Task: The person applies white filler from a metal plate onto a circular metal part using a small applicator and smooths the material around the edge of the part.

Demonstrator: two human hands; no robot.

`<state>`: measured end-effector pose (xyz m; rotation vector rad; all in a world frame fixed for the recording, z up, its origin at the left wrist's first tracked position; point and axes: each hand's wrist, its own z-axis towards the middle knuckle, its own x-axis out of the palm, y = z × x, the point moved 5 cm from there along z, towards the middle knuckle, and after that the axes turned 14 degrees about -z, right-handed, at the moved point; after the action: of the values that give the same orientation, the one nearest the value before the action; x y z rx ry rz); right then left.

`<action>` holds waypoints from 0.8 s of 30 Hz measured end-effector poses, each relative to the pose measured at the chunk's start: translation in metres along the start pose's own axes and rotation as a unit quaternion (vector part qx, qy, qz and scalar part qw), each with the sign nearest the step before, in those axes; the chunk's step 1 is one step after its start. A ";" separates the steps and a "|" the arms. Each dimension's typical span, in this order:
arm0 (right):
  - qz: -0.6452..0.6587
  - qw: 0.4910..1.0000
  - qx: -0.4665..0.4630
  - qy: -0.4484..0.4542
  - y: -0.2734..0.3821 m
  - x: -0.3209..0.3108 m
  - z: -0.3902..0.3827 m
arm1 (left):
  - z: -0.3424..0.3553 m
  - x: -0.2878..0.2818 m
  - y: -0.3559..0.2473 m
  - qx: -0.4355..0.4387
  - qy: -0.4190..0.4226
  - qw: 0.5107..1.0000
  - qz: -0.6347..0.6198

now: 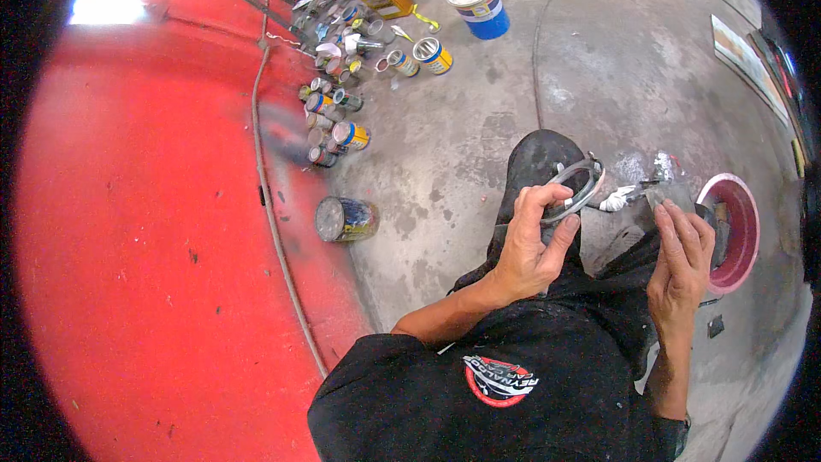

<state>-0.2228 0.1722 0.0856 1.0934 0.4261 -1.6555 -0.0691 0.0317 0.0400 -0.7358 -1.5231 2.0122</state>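
My left hand (534,244) is closed on an oval grey ring-shaped part (588,194), pinching its near end between thumb and fingers above my knee. Over on the right, my right hand (682,261) has its fingers pressed together on a small, thin grey piece (670,194) that looks like a worn sheet of sandpaper. The two hands are apart, and the sheet does not touch the ring. Between them, lower down, lies a crumpled white rag (619,198). Just right of my right hand stands a reddish-pink tub (753,227), partly covered by that hand.
A red wall (154,248) rises along the left, with a hose (272,205) running beside it. Several paint cans (351,134) crowd its foot, and a dented can (346,219) stands nearer. A blue-and-white bucket (487,21) stands ahead. A cable (537,60) curves over the concrete floor.
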 end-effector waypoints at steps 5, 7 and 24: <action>0.008 1.000 0.006 0.011 -0.001 0.001 -0.001 | 0.002 -0.001 -0.001 0.006 -0.001 1.000 -0.005; 0.017 0.999 0.008 0.036 -0.006 0.004 -0.005 | 0.003 -0.001 -0.002 0.025 0.001 1.000 -0.004; 0.014 1.000 0.012 0.001 0.003 0.000 0.002 | -0.003 -0.002 0.012 -0.079 -0.010 0.991 -0.107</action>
<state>-0.2208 0.1697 0.0872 1.1139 0.3918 -1.6392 -0.0665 0.0296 0.0276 -0.5855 -1.7099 1.7638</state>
